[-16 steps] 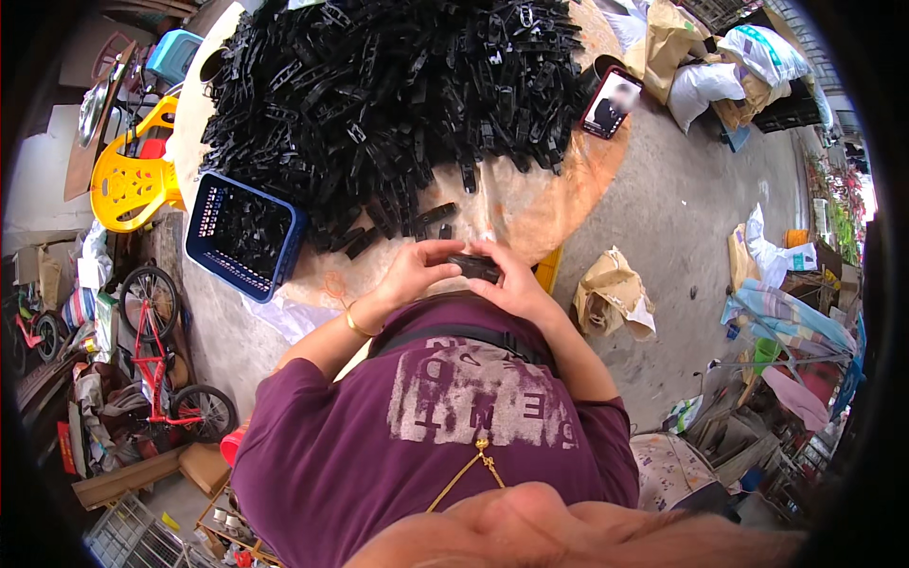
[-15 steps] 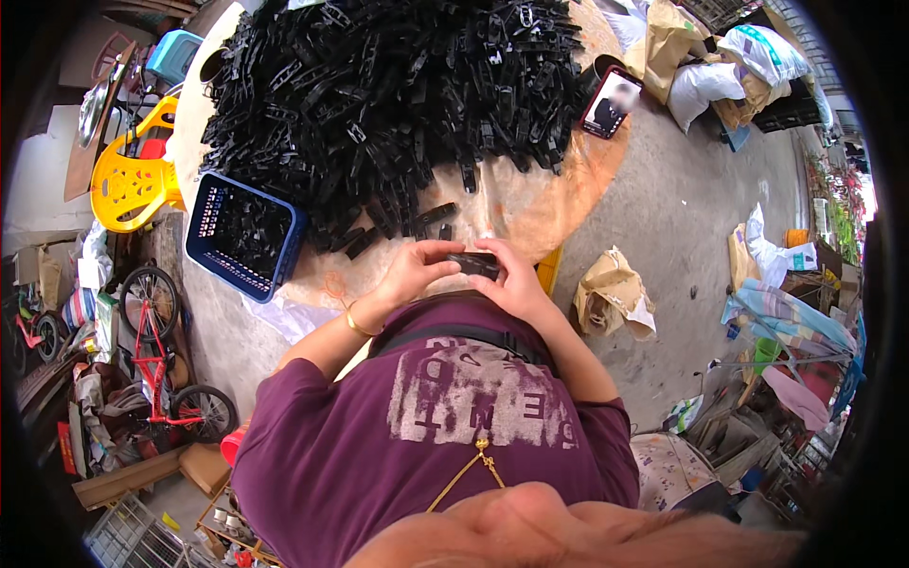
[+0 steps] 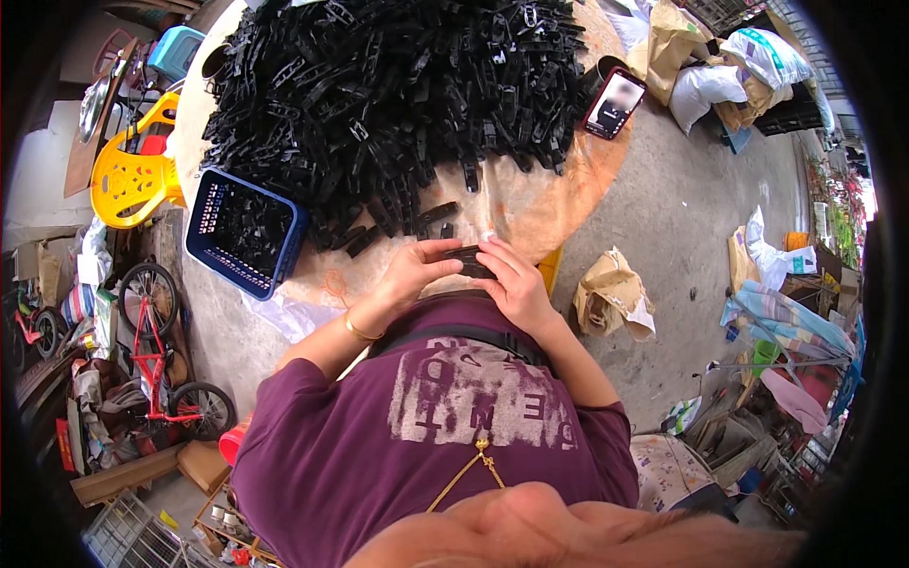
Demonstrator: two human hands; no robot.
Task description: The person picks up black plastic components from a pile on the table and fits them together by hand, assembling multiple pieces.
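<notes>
Gripping a black piece (image 3: 467, 261), fingers of left hand (image 3: 413, 273) and right hand (image 3: 516, 284) are working near a heap (image 3: 388, 99) seemingly awaiting handling, while a basket (image 3: 232, 269) is holding others.

The wide fisheye camera is worn at head height, and it faces steeply downward; the purple shirt (image 3: 322, 417) is very near to it, the left hand (image 3: 413, 272) and right hand (image 3: 516, 284) somewhat farther, the table (image 3: 530, 213) beyond them.
</notes>
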